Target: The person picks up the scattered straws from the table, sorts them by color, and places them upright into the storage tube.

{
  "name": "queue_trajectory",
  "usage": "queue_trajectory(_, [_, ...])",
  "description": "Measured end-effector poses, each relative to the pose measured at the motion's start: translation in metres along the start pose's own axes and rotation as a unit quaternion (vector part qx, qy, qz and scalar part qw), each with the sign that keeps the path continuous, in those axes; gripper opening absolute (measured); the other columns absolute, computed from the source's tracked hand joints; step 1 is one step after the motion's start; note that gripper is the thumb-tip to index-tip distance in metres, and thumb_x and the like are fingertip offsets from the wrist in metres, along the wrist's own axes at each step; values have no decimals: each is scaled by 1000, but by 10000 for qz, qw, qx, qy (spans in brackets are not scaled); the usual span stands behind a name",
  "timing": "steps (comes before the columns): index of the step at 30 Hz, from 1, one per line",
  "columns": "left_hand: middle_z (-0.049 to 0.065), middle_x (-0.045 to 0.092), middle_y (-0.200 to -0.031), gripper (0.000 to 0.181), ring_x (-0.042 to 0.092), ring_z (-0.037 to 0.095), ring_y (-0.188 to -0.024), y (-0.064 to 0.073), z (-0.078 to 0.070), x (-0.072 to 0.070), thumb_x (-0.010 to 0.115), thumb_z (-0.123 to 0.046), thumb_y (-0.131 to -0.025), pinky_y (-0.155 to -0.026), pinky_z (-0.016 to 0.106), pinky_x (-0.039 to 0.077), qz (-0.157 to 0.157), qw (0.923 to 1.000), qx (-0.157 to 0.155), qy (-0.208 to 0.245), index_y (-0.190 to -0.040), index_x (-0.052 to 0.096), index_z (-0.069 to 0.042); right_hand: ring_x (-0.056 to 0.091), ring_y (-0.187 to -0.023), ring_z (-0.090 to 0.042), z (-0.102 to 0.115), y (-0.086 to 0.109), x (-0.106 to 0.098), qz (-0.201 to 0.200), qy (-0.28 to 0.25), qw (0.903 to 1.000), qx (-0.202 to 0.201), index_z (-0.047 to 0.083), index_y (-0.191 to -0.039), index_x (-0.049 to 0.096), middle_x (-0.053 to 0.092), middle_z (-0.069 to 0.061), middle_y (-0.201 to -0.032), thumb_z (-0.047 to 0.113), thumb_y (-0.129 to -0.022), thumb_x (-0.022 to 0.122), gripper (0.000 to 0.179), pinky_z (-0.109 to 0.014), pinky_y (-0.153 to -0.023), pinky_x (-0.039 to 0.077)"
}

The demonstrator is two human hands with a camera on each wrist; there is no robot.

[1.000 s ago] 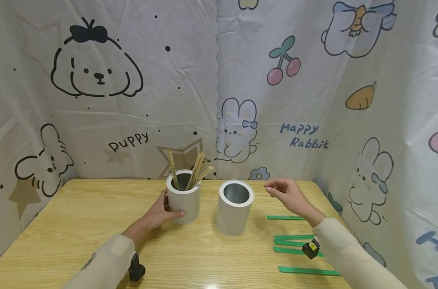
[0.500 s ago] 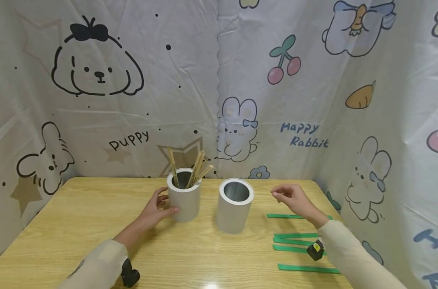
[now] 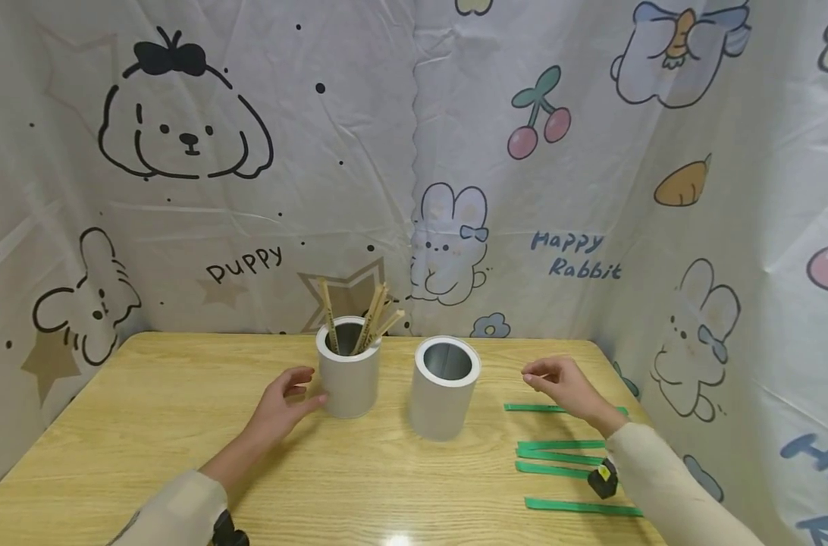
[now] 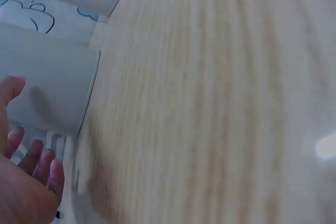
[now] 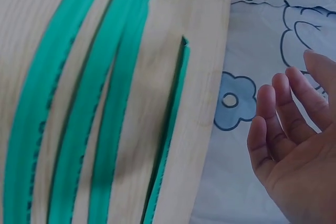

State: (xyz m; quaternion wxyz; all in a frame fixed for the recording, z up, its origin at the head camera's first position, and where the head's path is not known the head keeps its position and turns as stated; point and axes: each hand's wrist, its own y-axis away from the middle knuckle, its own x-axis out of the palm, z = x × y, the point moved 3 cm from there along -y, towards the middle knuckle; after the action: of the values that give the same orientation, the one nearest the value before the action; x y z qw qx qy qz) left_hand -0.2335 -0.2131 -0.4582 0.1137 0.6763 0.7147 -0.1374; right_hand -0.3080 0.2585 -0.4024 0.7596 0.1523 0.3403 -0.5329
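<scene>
A white cylindrical container [image 3: 349, 390] stands upright at the back left of the table, with several thin tan sticks [image 3: 369, 322] leaning inside it. Just left of it is my left hand [image 3: 284, 406], fingers relaxed and nothing in them. In the left wrist view the thumb [image 4: 11, 88] lies close to the container's side; I cannot tell if it touches. To the right stands a second white container [image 3: 443, 406], upright, with no sticks showing in its opening. My right hand [image 3: 564, 387] hovers over the right side, holding nothing, its fingers loosely bent. Below it lie several flat green strips [image 3: 557, 455].
The wooden table [image 3: 182, 394] runs back to a printed cloth [image 3: 346, 189] that hangs behind and on both sides. One green strip [image 3: 578, 506] lies apart nearer the front.
My left hand has let go of the left container and drawn back to the left. My right hand has moved a little right and down. Both containers stand where they were.
</scene>
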Motion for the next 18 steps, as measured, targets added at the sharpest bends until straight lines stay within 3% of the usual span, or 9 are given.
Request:
queue_trajectory(4, [23, 52, -145, 51, 52, 38, -128, 6, -2, 1, 69, -15, -96, -109, 47, 46, -104, 9999, 136, -23, -139, 50, 3, 69, -89, -18, -7, 3, 0, 135, 45, 9999, 52, -4, -119, 68, 68, -26, -119, 19, -102, 61, 30, -36, -78, 60])
queue_trajectory(11, [19, 61, -135, 37, 60, 16, -110, 17, -12, 4, 64, -15, -99, -90, 18, 50, -253, 9995, 166, 133, -132, 58, 1, 70, -94, -32, -17, 9, -5, 213, 132, 9997, 25, -7, -121, 66, 68, -26, -117, 16, -102, 61, 31, -38, -78, 60])
queue_trajectory(18, [20, 64, -130, 30, 58, -2, -99, 27, -20, 13, 62, -11, -100, -87, 16, 51, -167, 9979, 433, 452, -126, 62, 3, 69, -95, -18, -27, 11, -7, 265, 171, 9995, -79, -9, -122, 65, 67, -29, -118, 17, -102, 60, 33, -23, -78, 56])
